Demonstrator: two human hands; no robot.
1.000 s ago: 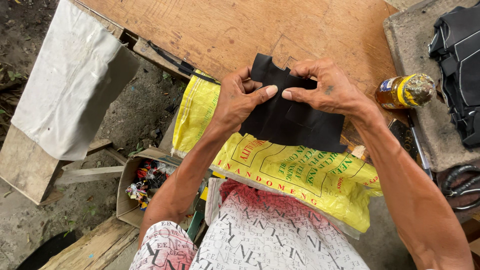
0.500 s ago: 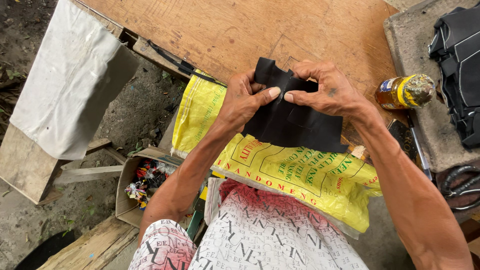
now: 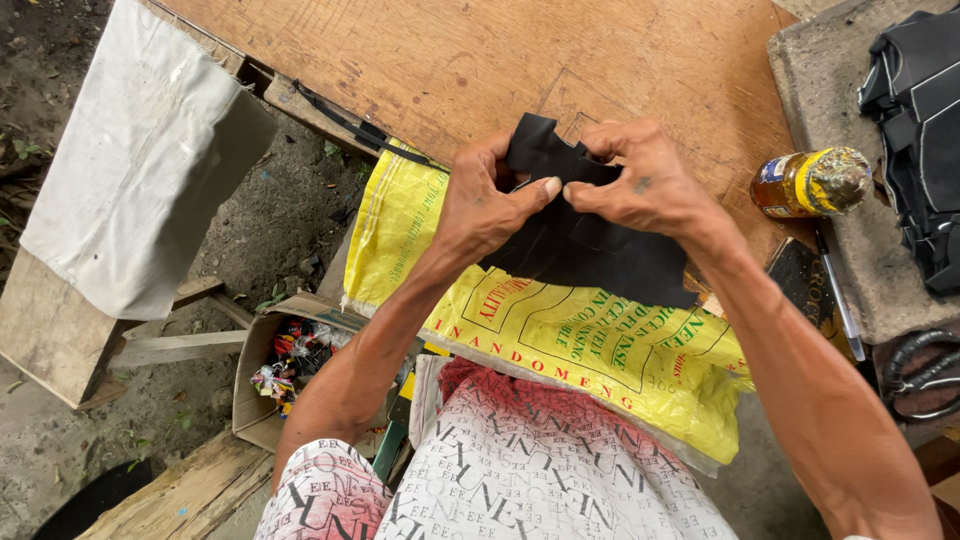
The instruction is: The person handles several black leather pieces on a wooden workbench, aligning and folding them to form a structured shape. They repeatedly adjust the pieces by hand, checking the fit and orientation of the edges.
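Both my hands pinch the black fabric piece (image 3: 590, 240).
My left hand (image 3: 487, 200) and right hand (image 3: 640, 180) close fingers on its top edge, above the yellow woven sack (image 3: 560, 340), left of the bottle (image 3: 810, 183).

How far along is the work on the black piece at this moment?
Done: the black piece is already cut to shape and lies on the yellow sack at the wooden table edge. In hand: the left hand and right hand pinch its top edge together, thumbs nearly meeting. Left: the scissors and bottle sit untouched to the right; no joining is visible yet.
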